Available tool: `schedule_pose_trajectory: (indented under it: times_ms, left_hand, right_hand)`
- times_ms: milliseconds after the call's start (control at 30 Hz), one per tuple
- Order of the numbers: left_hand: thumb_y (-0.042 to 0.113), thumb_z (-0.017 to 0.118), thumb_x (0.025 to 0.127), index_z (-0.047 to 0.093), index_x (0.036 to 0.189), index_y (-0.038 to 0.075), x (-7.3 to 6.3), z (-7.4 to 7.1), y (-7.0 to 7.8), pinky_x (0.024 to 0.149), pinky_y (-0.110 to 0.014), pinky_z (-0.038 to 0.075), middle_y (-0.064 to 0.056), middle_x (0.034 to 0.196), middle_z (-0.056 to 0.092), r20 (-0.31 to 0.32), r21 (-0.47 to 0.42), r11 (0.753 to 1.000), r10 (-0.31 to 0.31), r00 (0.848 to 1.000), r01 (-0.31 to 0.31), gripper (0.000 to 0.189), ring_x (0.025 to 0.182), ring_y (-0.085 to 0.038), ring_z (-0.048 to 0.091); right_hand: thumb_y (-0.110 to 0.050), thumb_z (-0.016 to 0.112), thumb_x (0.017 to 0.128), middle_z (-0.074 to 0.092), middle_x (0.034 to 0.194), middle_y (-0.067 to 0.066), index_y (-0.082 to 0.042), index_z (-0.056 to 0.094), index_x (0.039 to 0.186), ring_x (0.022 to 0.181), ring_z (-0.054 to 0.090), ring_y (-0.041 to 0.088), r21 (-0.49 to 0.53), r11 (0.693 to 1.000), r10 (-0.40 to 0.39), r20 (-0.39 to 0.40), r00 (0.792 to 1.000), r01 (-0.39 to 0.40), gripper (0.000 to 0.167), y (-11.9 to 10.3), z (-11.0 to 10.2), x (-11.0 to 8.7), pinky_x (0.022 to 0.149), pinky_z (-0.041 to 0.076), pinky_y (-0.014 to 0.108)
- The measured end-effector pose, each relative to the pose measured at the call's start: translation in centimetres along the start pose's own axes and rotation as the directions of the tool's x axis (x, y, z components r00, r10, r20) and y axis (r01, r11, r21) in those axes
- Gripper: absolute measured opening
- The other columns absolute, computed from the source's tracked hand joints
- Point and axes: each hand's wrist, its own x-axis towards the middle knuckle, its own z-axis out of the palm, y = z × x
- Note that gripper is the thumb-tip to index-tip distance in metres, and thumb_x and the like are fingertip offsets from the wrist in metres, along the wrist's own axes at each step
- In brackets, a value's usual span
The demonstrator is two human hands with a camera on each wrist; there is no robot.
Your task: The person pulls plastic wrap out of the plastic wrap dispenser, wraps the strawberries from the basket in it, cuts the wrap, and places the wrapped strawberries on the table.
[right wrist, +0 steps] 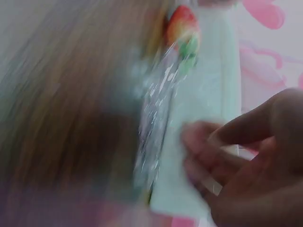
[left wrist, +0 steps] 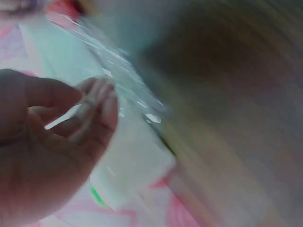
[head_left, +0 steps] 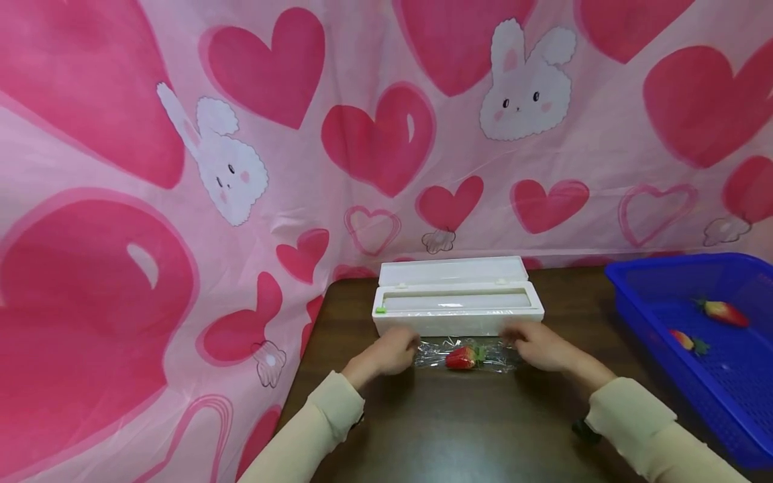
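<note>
A red strawberry (head_left: pixel 461 358) with green leaves lies sideways on a narrow strip of crumpled clear plastic film (head_left: pixel 431 354) in front of a white film dispenser box (head_left: pixel 455 325). My left hand (head_left: pixel 395 350) is at the film's left end, its fingers loosely bent. In the left wrist view the thumb comes close to the fingers, beside the shiny film (left wrist: pixel 123 71). At the right end is my right hand (head_left: pixel 540 345), blurred, with bent fingers. The right wrist view shows a gap between its fingertips and the film (right wrist: pixel 158 109); nothing is visible in its grasp.
The dispenser's lid (head_left: pixel 453 270) stands open at the back, and a green piece (head_left: pixel 380 310) sits at its left corner. On the right is a blue basket (head_left: pixel 649 339) with two strawberries. A pink heart-patterned cloth (head_left: pixel 374 60) hangs behind the dark wooden table (head_left: pixel 459 422).
</note>
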Motion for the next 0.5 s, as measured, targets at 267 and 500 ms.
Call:
schedule_pose_trajectory:
  times_ms: [267, 500]
  left_hand:
    - [0.000, 0.052, 0.096, 0.068, 0.120, 0.000, 3.3, 1.0, 2.8, 0.095, -0.027, 0.050, -0.009, 0.113, 0.072, 0.092, -0.073, 0.994, 0.088, 0.992, -0.081, 0.028, 0.107, -0.016, 0.065]
    - [-0.001, 0.052, 0.095, 0.071, 0.114, -0.001, 3.0, 0.9, 1.6, 0.094, -0.031, 0.051, -0.010, 0.108, 0.072, 0.127, -0.097, 0.995, -0.001, 0.992, 0.014, 0.027, 0.102, -0.019, 0.065]
  right_hand:
    - [0.014, 0.044, 0.084, 0.066, 0.122, 0.025, 0.013, 0.057, 0.130, 0.110, 0.066, 0.040, 0.109, 0.974, -0.208, 0.083, 0.975, 0.199, 0.048, -1.4, 2.9, 3.0, 0.095, 0.052, 0.054]
    - [0.013, 0.040, 0.077, 0.064, 0.117, 0.029, 0.018, 0.054, 0.124, 0.108, 0.064, 0.043, 0.169, 0.974, -0.176, 0.123, 0.977, 0.154, 0.049, 0.1, 3.1, 2.9, 0.094, 0.052, 0.052]
